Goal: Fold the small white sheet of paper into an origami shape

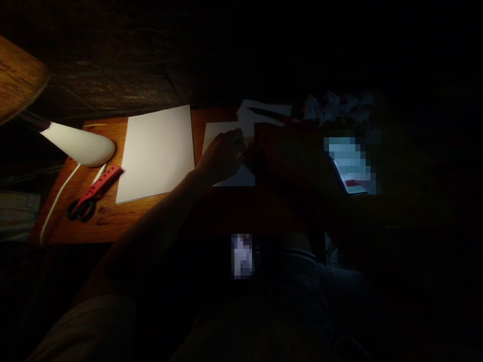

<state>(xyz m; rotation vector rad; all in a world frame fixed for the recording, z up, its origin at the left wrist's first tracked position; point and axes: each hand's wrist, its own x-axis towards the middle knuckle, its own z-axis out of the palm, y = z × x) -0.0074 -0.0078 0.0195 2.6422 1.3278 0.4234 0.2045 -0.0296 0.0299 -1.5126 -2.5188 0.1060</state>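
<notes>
The scene is very dark, lit only by a desk lamp at the left. My left hand [223, 155] rests on a white sheet of paper [218, 134] on the wooden table [109, 221]; its fingers are curled at the sheet's right edge. My right hand [279, 151] sits in deep shadow just right of it, over a dark sheet; its fingers are too dim to read. A second, larger white sheet [156, 151] lies flat to the left.
A white lamp head [81, 145] with its cord hangs over the table's left end. Red-handled scissors [92, 195] lie beneath it. More paper with a dark pen [264, 113] and crumpled paper [335, 106] sit at the back. A lit screen [350, 163] glows at the right.
</notes>
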